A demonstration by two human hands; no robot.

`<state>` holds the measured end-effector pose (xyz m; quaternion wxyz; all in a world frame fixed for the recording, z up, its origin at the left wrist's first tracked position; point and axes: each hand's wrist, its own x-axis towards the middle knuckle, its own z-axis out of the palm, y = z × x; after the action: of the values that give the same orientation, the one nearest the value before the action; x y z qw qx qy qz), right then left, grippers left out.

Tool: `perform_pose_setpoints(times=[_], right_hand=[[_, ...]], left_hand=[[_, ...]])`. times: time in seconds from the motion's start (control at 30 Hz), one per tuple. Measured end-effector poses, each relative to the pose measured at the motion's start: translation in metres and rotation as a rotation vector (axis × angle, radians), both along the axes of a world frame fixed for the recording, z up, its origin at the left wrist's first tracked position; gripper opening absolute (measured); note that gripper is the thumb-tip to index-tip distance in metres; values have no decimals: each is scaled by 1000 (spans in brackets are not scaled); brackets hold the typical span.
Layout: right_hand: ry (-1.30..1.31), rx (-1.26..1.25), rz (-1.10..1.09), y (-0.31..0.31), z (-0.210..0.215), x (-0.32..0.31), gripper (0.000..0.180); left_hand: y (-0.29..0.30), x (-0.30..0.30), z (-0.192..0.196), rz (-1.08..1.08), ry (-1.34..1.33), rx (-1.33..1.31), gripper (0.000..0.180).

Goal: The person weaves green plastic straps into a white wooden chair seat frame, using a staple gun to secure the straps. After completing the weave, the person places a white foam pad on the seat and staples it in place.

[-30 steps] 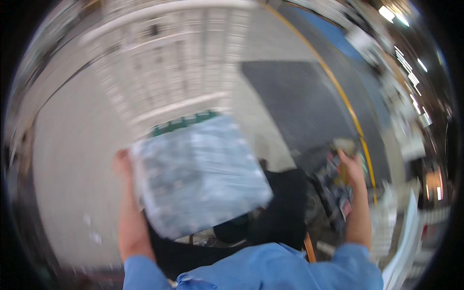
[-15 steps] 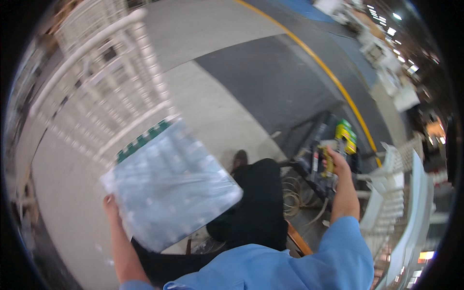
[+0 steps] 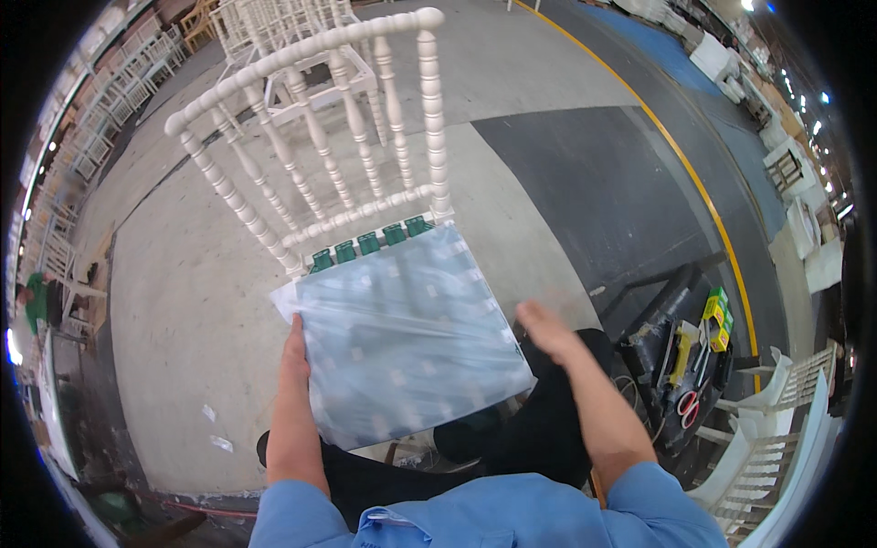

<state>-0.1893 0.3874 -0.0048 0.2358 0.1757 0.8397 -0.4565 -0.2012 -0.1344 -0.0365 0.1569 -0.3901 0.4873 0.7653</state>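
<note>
A white chair with a turned-spindle back (image 3: 352,128) stands in front of me. Its seat (image 3: 411,338) is covered in pale, cloudy plastic film, and green clips or tabs (image 3: 368,243) line its back edge. My left hand (image 3: 294,358) grips the seat's left edge, thumb uppermost and the other fingers mostly hidden. Just off the seat's right edge is my right hand (image 3: 550,331), its fingers smeared by motion; I see nothing in it. A yellow-handled tool (image 3: 680,354) lies on a black padded surface (image 3: 653,315) to my right, near red-handled scissors (image 3: 688,406).
A yellow and green box (image 3: 719,320) rests on the black surface. White chairs (image 3: 772,411) stand at the lower right, and more white chair frames (image 3: 292,36) behind the near chair. A yellow line (image 3: 690,164) curves along the floor. A person in green (image 3: 36,301) is at far left.
My right hand has left the yellow-handled tool on the black surface and moved left to the seat. My left hand has moved farther along the seat's left edge. The view has swung left.
</note>
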Motion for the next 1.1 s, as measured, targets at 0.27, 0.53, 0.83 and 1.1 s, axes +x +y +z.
perform_pose_setpoints(times=[0.27,0.53,0.83,1.1], right_hand=[[-41,218,6,-59,-52,-23,75],[340,485,502,-120,-19,-224,62],[482,-63,-304,-59,-2,-159,73],[-531,-860,-511,-55,-81,-2,71]], left_hand=[[-4,4,-27,246,-40,17,80],[54,43,-22,755,189,193,79],[171,76,-31,934,172,380,83],[114,140,-10,411,-242,-339,59]])
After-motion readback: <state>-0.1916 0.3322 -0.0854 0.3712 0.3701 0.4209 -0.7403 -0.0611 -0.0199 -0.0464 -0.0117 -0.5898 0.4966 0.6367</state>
